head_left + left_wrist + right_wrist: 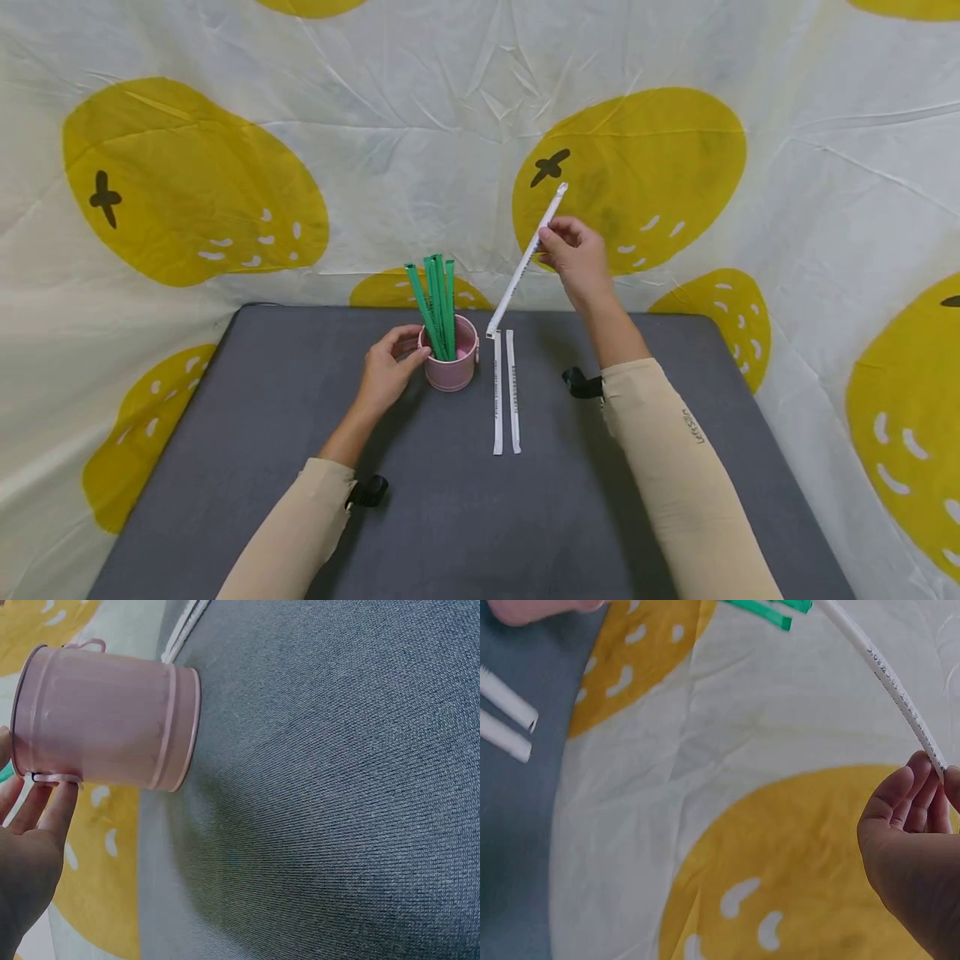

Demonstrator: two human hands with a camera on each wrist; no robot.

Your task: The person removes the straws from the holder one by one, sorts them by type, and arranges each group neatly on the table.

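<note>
A small pink bucket [450, 379] stands upright on the table, with several green-wrapped straws [437, 304] leaning inside it. My left hand [387, 367] holds the bucket by its left side, thumb near the rim; in the left wrist view its fingers [60, 810] touch the bucket's side ear. Above the table, to the right of the bucket, my right hand [579, 260] pinches a white paper-wrapped straw [525, 265] between thumb and fingers. This straw is tilted, its lower end just above two more white-wrapped straws [498, 400] lying side by side on the table.
The dark grey table [247, 450] meets a white cloth [420, 183] printed with yellow fruit at its back edge. Black wrist straps [581, 383] stick out from both beige sleeves [675, 467].
</note>
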